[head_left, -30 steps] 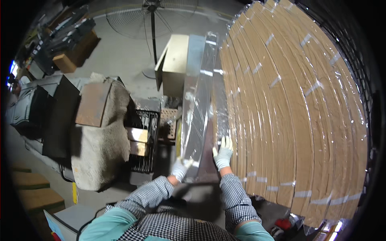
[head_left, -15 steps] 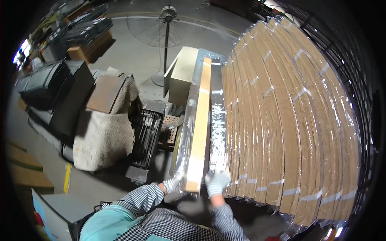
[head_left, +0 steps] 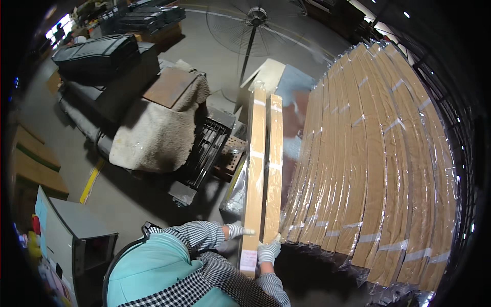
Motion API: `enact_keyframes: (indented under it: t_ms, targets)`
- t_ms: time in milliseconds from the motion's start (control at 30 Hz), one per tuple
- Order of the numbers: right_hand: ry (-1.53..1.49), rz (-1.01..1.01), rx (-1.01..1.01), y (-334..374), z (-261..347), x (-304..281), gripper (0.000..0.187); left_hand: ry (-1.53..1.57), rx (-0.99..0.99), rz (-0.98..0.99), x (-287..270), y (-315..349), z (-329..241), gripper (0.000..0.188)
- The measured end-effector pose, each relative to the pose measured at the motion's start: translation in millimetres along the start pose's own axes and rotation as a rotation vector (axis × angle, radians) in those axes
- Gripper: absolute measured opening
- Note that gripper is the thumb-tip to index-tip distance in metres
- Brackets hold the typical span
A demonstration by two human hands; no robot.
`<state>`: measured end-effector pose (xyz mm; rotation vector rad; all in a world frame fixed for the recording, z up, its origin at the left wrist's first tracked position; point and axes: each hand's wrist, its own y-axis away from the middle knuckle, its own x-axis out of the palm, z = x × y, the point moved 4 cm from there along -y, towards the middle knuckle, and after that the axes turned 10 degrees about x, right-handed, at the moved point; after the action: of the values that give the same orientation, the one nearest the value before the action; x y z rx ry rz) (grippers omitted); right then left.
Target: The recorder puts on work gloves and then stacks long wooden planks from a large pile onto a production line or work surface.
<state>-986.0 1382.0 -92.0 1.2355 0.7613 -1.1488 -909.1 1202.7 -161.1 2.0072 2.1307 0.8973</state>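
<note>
Two long, narrow brown cartons in clear film stand side by side, a dark gap between them. The left carton reaches closer to me and has a pale label at its near end. My left hand, in a white striped glove, grips its left edge, fingertips over the top. My right hand, gloved likewise, is closed around the near end of the right carton, thumb along its side. The undersides of both cartons and part of the right fingers are hidden.
A dense row of film-wrapped cartons stands to the right, beside a dark metal rack. Left are a fabric-covered stand, a black slatted frame and a grey cabinet. A pedestal fan stands beyond.
A second brown edge now shows where a dark, shiny film-wrapped face lay beside the first. Both cartons have shifted relative to the row, baring a reddish-brown surface. The view has swung left.
</note>
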Motion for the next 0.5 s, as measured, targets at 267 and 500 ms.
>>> enact_keyframes:
  t_ms: [267,500]
  targets:
    - [0.093,0.225,-0.215,52.4,-67.7,-18.2,0.088,0.433,-0.068,-0.215,-11.5,59.0,33.0,0.087]
    - [0.371,0.174,-0.561,64.4,0.3,-49.2,0.107,0.775,-0.222,-0.196,-29.4,98.7,55.7,0.105]
